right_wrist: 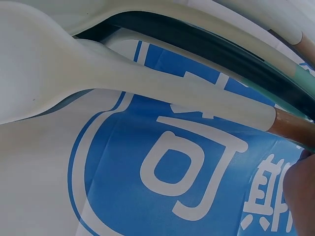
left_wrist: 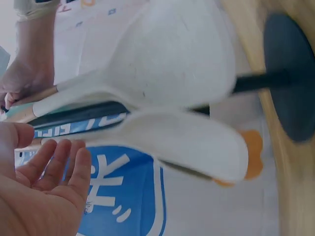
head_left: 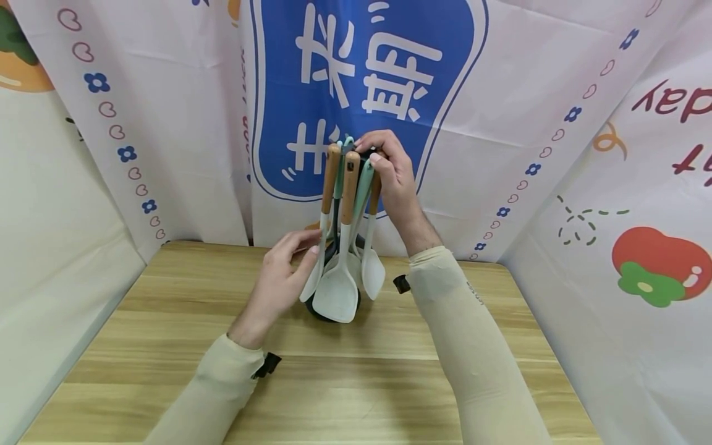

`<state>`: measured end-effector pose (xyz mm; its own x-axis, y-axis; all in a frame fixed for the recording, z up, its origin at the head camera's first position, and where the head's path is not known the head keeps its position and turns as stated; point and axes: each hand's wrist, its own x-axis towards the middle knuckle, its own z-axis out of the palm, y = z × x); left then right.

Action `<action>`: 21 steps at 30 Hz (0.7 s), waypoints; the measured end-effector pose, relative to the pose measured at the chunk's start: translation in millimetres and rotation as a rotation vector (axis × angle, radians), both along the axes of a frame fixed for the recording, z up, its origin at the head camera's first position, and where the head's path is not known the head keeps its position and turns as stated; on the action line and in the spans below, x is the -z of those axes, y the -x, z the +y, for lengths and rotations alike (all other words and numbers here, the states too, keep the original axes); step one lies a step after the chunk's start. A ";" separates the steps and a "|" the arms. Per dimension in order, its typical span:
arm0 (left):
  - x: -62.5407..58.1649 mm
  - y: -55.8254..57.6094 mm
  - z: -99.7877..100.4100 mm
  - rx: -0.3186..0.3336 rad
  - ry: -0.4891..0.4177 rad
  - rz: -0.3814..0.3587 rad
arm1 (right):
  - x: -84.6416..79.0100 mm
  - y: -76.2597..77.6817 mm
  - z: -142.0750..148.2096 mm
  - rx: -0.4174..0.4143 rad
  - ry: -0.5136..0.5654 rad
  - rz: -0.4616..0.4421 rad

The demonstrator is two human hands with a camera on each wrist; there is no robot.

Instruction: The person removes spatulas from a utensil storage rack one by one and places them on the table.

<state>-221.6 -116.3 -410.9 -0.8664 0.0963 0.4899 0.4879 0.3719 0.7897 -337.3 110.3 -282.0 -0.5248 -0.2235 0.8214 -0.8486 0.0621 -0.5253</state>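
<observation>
Nearest, two pale sleeves (head_left: 473, 346) reach over the wood-grain table (head_left: 378, 395). The left hand (head_left: 280, 272) has its fingers and thumb apart beside a wooden-handled white utensil (head_left: 313, 282); whether they touch is unclear. That utensil, a broad white turner (head_left: 336, 296) and a white spoon (head_left: 373, 276) hang upright, heads down, around a dark round-based stand (left_wrist: 290, 76). At its top, the right hand (head_left: 396, 176) pinches the spoon's brown handle. Just behind is a blue-and-white printed cloth (head_left: 450, 37).
</observation>
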 end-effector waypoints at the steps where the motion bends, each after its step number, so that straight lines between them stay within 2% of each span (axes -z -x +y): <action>1: 0.6 0.4 1.8 0.007 -0.027 -0.012 | 0.3 0.2 -0.1 -0.001 0.001 0.000; 7: 1.0 3.7 14.3 0.078 -0.142 -0.091 | 0.7 0.7 0.5 0.002 0.008 0.003; 11: -4.8 3.6 23.1 0.120 -0.198 -0.152 | 0.2 0.2 1.2 0.003 0.009 -0.003; 15: -8.9 4.4 29.1 0.145 -0.218 -0.197 | 0.0 -0.2 1.2 -0.001 0.008 -0.006; 21: -12.8 7.0 36.6 0.147 -0.241 -0.240 | 0.5 0.5 0.2 -0.007 0.009 -0.006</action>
<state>-228.6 -79.7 -398.1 -0.9450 0.1346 0.2982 0.3125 0.1011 0.9445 -337.8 110.5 -282.5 -0.5280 -0.2198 0.8203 -0.8460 0.0517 -0.5307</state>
